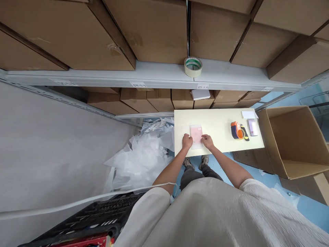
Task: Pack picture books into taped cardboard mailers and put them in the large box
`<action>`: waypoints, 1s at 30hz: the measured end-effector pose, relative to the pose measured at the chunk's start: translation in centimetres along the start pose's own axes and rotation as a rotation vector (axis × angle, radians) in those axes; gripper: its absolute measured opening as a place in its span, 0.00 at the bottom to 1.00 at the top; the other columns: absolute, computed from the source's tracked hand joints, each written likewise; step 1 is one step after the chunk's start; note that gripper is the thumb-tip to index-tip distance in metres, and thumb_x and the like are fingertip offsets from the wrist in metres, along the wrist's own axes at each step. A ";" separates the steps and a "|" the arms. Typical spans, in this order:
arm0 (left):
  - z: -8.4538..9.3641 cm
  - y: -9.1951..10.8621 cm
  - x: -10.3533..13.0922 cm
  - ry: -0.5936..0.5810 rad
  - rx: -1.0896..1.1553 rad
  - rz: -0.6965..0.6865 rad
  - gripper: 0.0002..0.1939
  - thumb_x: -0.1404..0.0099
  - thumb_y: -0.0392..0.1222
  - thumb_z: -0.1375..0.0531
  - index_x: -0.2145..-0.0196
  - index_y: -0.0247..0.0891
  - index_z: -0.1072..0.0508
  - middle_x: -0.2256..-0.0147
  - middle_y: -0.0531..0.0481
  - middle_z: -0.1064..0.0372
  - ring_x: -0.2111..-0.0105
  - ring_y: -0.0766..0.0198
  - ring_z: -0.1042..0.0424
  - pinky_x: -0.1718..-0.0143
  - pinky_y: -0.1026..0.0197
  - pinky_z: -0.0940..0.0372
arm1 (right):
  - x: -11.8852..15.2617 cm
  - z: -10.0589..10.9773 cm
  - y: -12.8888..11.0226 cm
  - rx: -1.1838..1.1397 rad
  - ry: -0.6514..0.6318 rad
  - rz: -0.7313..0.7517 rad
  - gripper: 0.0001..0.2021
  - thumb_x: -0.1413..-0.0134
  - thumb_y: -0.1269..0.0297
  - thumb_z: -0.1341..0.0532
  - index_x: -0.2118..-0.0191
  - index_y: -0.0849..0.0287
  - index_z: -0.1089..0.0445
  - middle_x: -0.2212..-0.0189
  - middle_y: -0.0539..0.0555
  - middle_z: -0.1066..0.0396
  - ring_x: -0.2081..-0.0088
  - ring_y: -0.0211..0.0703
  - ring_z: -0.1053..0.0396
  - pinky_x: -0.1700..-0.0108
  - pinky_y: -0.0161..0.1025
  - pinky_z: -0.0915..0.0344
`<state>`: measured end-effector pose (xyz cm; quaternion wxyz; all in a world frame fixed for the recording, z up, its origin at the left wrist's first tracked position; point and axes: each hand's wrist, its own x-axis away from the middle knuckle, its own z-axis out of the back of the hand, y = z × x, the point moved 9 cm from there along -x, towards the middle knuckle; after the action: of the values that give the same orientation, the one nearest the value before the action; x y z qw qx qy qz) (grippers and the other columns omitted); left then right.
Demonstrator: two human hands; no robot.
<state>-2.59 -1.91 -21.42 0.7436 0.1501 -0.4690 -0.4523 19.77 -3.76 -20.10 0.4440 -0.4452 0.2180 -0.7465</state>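
A flat pink packet (196, 134) lies on the pale yellow tabletop (216, 120), with what looks like a translucent sleeve extending past its lower edge. My left hand (187, 141) is closed at the packet's left edge, thumb toward it. On the opposite side, my right hand (207, 141) pinches the right edge between thumb and fingers. Farther right on the same top sit an orange and dark blue tape dispenser (236, 130), a black and yellow cutter (245, 133), a white card (248, 115) and a purplish packet (252, 127), partly blurred.
An open cardboard box (295, 137) stands right of the table. White sheets (144, 161) are heaped on the floor at left. Ahead, a metal shelf (159, 73) carries cartons and a tape roll (193, 67). A black crate (102, 216) and a white cable (89, 199) are at lower left.
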 end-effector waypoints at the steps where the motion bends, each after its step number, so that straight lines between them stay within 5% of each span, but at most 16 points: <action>1: -0.1 0.0 0.4 -0.014 0.018 -0.007 0.16 0.32 0.37 0.40 0.46 0.41 0.29 0.52 0.42 0.20 0.49 0.50 0.22 0.47 0.53 0.31 | 0.1 -0.1 0.0 0.003 0.001 -0.002 0.17 0.49 0.65 0.39 0.53 0.58 0.21 0.53 0.57 0.19 0.57 0.46 0.22 0.47 0.43 0.24; 8: -1.7 1.0 1.8 -0.173 0.191 -0.090 0.17 0.33 0.34 0.40 0.47 0.42 0.30 0.44 0.42 0.22 0.45 0.57 0.21 0.42 0.56 0.31 | 0.2 0.7 -0.3 0.042 0.057 0.001 0.17 0.50 0.65 0.39 0.55 0.58 0.21 0.50 0.59 0.20 0.53 0.48 0.22 0.45 0.44 0.25; 18: -8.1 5.7 2.9 -0.404 0.184 -0.260 0.20 0.37 0.34 0.36 0.47 0.43 0.25 0.40 0.43 0.24 0.39 0.52 0.24 0.37 0.51 0.31 | 1.1 8.0 1.6 0.011 0.175 0.016 0.16 0.48 0.65 0.39 0.54 0.56 0.21 0.49 0.59 0.20 0.47 0.52 0.24 0.38 0.50 0.28; 23: -7.9 7.9 3.4 -0.239 -0.038 -0.355 0.18 0.36 0.30 0.40 0.49 0.40 0.24 0.42 0.39 0.26 0.37 0.50 0.27 0.33 0.48 0.34 | 2.8 14.9 2.5 0.001 0.284 0.111 0.17 0.43 0.64 0.43 0.52 0.57 0.22 0.47 0.62 0.23 0.48 0.52 0.24 0.41 0.50 0.27; 30: -10.0 10.6 6.0 -0.166 -0.115 -0.412 0.19 0.36 0.29 0.42 0.49 0.38 0.24 0.43 0.39 0.28 0.41 0.52 0.27 0.34 0.49 0.34 | 3.2 29.0 8.4 0.107 0.498 -0.007 0.18 0.39 0.65 0.44 0.46 0.60 0.29 0.46 0.65 0.26 0.48 0.53 0.27 0.45 0.48 0.29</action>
<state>12.32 -2.98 -16.33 0.6018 0.1624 -0.4612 -0.6314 47.86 -8.76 -9.88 0.3967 -0.2242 0.2794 -0.8452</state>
